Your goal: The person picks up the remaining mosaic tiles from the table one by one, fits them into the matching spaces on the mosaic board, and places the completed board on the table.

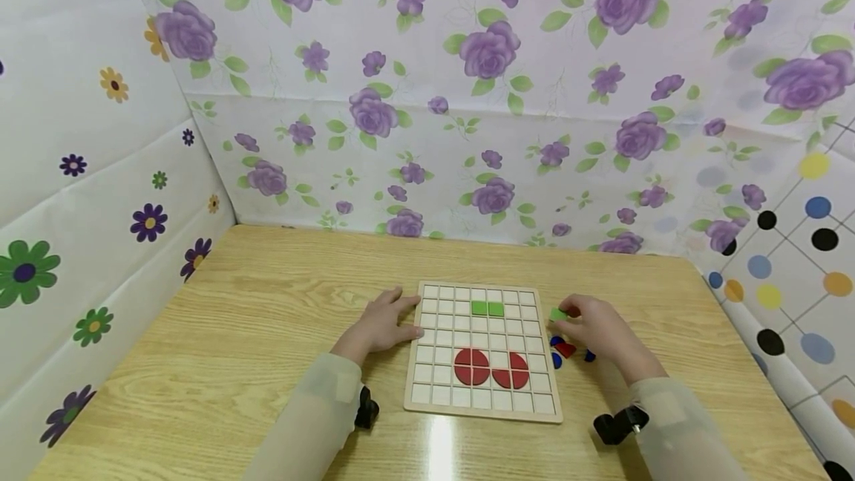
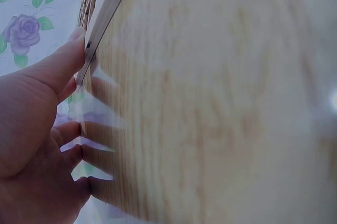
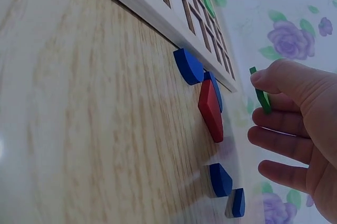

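A wooden grid board (image 1: 481, 413) lies on the table before me. My left hand (image 1: 382, 324) is at its left side, thumb at the rim and the other fingers spread on the tabletop. Right of the board, my right hand (image 1: 597, 326) pinches a small green piece (image 3: 260, 93) between thumb and fingers, its other fingers loosely bent. Below that hand lie a red piece (image 3: 211, 109) and several blue pieces (image 3: 188, 67) with curved edges. In the board sit two green pieces (image 1: 479, 308) side by side, a full red circle (image 1: 471, 367) of quarter pieces, and a three-quarter red circle (image 1: 519, 378).
The wood-grain table (image 1: 287, 303) reaches back to a flowered cloth (image 1: 374, 113). Cloth walls also stand at the left (image 1: 120, 191) and right (image 1: 791, 303). A black wrist mount (image 1: 621, 424) hangs beneath the right sleeve, close to the table.
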Demonstrator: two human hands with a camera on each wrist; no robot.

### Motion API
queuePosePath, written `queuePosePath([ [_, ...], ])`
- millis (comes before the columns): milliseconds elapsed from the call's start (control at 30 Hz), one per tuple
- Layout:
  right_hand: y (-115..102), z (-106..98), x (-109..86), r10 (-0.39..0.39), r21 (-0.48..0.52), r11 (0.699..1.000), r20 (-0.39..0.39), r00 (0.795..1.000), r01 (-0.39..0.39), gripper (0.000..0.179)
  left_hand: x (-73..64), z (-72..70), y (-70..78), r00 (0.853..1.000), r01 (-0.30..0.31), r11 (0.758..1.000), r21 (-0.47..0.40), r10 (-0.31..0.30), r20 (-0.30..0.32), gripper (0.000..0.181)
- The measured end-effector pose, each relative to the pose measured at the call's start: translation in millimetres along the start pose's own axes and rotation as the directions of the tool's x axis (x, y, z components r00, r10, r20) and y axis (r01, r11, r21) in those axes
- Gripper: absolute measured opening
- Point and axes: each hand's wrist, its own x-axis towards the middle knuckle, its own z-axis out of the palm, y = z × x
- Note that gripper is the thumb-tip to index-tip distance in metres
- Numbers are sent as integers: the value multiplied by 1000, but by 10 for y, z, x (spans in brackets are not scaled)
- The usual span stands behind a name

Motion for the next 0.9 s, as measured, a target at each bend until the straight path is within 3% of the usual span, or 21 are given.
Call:
queuePosePath([
  [900, -165, 64, 145, -54, -15, 998, 24, 998, 54, 33, -4, 1, 9, 1000, -10, 1000, 8, 10, -13, 64],
])
